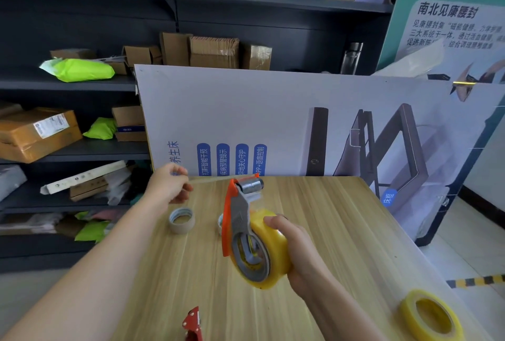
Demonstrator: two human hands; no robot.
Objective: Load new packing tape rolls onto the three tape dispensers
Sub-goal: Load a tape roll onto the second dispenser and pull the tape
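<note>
While the right hand [297,253] clasps it, orange-and-grey tape dispenser [240,215] with yellow tape roll [273,247]: light, rigid, probably slick-sided (grip roll's rim); left hand [168,187] loosely curled, empty.

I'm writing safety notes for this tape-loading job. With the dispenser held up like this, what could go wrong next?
1. The right hand grips the yellow tape roll, not the frame of the orange dispenser, so the dispenser might twist or slip.
2. The left hand is close to the dispenser's front end; if a cutting blade sits there, it could nick a finger.
3. The spare yellow roll lies near the edge of the table and might get knocked off.
</note>
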